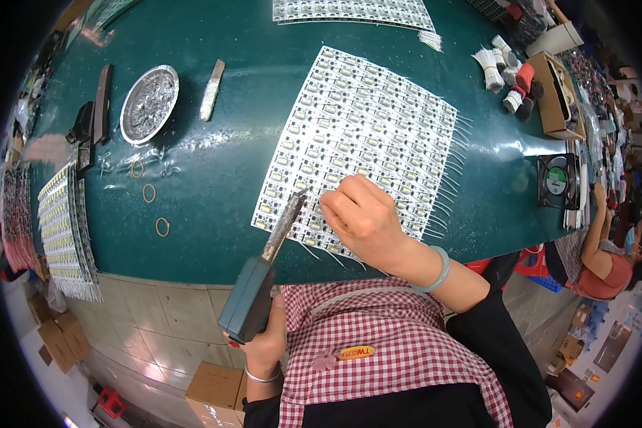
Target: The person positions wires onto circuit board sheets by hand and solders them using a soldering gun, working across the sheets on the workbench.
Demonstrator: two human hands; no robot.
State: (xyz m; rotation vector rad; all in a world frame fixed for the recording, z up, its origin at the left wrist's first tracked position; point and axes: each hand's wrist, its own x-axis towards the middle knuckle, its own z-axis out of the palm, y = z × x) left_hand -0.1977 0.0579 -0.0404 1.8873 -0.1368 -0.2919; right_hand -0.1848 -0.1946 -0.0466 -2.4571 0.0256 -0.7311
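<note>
A white sheet of small LED circuit boards lies on the green table, with white wires sticking out along its right and lower edges. My left hand is closed round the handle of a soldering gun. Its long, silvery tip reaches up over the lower left part of the sheet. Just right of that tip, my right hand is held over the boards with its fingers pinched together. Whatever lies between those fingers is hidden.
A metal bowl of solder scraps, a flat solder bar and rubber bands lie at left. Stacked boards stand at the left edge. Wire bundles, a cardboard box and a fan are at right. Another person sits beyond.
</note>
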